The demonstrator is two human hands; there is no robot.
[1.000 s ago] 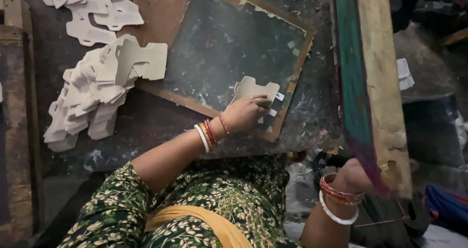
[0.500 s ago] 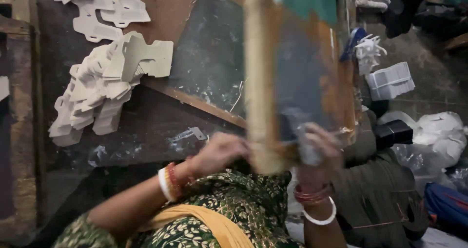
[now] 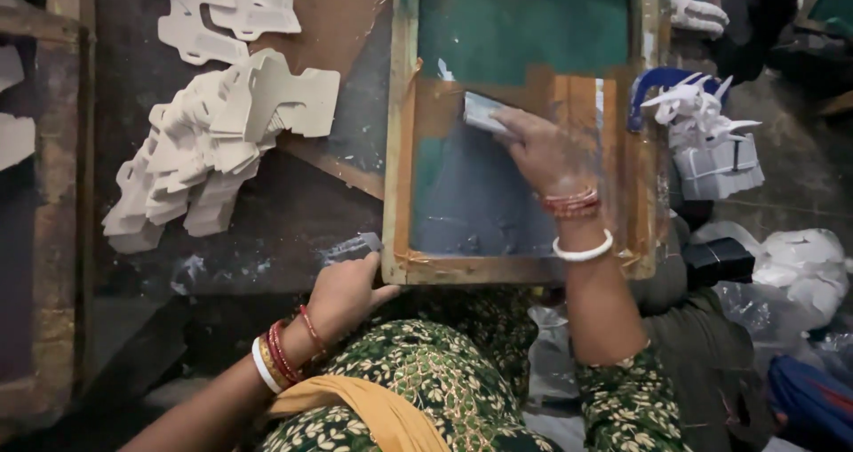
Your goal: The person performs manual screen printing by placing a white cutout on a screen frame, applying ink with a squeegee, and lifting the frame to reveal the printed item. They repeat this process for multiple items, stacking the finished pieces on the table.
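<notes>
The wooden screen frame [image 3: 524,132], half-lowered a moment ago, now lies flat on the dark table [image 3: 293,221]. The right hand [image 3: 546,154] clamps a squeegee [image 3: 484,114] mid-mesh, so the pull looks just begun. The left hand [image 3: 346,292] grips the frame's near corner; white card cutouts [image 3: 213,141] wait leftward.

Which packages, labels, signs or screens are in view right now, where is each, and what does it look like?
Printing screen: centre, flat on the bench; wooden rectangular frame, green and grey mesh; right hand on it holding a grey squeegee, left hand at its near left corner.
Clear plastic bags: right edge, crumpled, whitish.
Labels, signs: none visible.
</notes>
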